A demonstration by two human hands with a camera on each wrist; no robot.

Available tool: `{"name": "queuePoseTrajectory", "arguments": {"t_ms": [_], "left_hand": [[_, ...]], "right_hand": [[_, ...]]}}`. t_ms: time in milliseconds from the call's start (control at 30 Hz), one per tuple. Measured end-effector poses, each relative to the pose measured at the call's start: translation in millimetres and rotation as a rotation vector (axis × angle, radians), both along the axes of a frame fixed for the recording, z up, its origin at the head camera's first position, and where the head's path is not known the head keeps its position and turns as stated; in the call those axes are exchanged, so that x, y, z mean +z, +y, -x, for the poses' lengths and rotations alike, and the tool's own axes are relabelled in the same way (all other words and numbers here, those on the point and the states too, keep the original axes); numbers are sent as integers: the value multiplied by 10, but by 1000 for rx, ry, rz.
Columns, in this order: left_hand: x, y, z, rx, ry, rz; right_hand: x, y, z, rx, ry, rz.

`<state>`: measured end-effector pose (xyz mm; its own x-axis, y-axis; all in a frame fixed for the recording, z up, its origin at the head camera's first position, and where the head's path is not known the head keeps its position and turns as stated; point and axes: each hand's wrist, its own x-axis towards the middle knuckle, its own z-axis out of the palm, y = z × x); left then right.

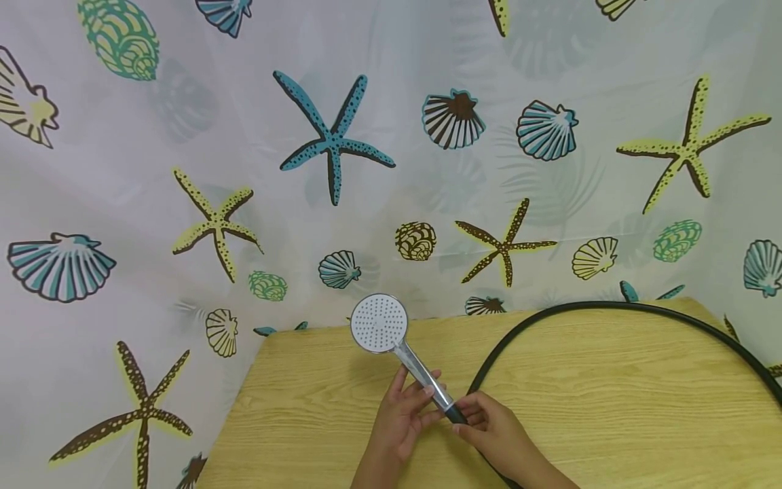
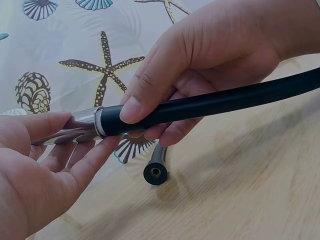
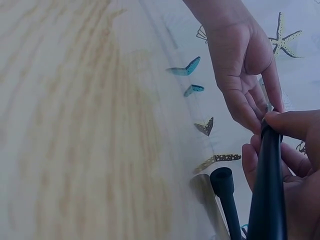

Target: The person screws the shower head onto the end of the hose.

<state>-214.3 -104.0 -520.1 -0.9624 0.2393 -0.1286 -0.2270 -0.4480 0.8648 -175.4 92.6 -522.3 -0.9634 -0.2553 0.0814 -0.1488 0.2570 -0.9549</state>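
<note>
A chrome hand shower head [image 1: 379,322] with a white, dotted spray face is held above the wooden table, tilted up to the left. My left hand [image 1: 396,415] grips its chrome handle [image 1: 421,372], the thumb on top and the other fingers beneath. At the handle's lower end, my right hand [image 1: 502,431] pinches the end of a black hose [image 2: 225,104] between thumb and fingers. In the left wrist view the hose's collar meets the handle at a pale ring [image 2: 99,122], and a left fingertip lies right beside it.
The hose loops in a wide arc [image 1: 586,305] over the back right of the wooden table [image 1: 305,407]. Its other, flared end [image 2: 156,173] shows behind the hands in the left wrist view. A curtain [image 1: 391,176] printed with shells and starfish hangs around the table.
</note>
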Motion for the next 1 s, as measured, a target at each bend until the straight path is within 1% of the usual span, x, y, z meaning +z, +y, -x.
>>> {"name": "queuePoseTrajectory", "arguments": {"t_ms": [333, 567, 767, 1000], "left_hand": [[-11, -6, -13, -16, 23, -9], [1, -5, -5, -9, -7, 0], [4, -6, -3, -3, -19, -3], [19, -12, -1, -11, 1, 0]], "right_hand": [[-27, 5, -3, 13, -8, 12], [-46, 19, 11, 21, -19, -22], [-54, 14, 18, 29, -44, 31], [-44, 8, 20, 22, -78, 86]]}}
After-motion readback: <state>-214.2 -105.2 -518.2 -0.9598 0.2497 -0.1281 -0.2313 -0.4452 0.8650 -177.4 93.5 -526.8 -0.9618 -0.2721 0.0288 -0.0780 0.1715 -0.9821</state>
